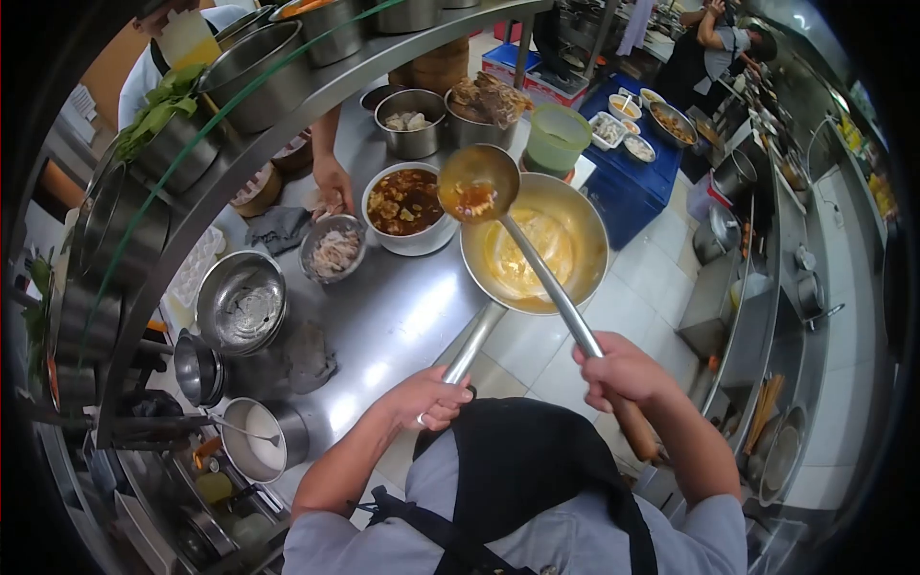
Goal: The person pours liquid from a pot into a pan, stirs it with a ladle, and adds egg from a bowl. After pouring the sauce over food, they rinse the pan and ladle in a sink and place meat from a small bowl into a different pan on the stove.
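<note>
My left hand (431,398) is wrapped round the metal handle of a wok (596,213), whose inside is coated with a thin layer of yellowish sauce. In my right hand (623,369) is the long handle of a ladle (479,172), gripped just above its wooden end. Some brown sauce with small bits lies in the ladle's bowl, which is held over the wok's upper left rim. Left of the ladle stands a white bowl (422,244) filled with dark brown sauce and chunks of food.
Another person's hand (331,182) reaches to a metal bowl of pale strips (333,251). Steel pots (410,142) stand behind the white bowl. Nested metal bowls (240,302) and a pot of white contents (251,441) are at left. A shelf edge (316,91) curves overhead. Another person (709,53) stands far right.
</note>
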Demonstrator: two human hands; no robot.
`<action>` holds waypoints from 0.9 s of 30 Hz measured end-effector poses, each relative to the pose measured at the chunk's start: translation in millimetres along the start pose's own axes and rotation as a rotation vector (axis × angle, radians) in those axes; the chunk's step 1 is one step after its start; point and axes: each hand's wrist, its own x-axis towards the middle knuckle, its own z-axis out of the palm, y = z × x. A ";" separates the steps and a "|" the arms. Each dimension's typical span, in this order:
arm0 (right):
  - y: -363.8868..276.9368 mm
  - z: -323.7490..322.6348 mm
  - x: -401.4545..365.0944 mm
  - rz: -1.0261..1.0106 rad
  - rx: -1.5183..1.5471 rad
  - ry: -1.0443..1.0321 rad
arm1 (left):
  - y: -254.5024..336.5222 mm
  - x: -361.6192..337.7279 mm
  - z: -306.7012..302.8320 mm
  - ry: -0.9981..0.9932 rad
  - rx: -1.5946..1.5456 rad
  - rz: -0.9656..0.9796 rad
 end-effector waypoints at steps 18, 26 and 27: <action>5.8 15.0 110.7 -0.419 -0.888 0.372 | 14.7 -2.3 -29.5 -0.028 0.000 -0.044; 1.5 -104.1 66.6 -0.159 0.108 -0.229 | 39.4 41.1 19.2 0.099 0.021 -0.066; 11.4 -126.2 53.4 -0.144 0.175 -0.257 | 42.8 51.2 26.7 0.121 0.021 -0.076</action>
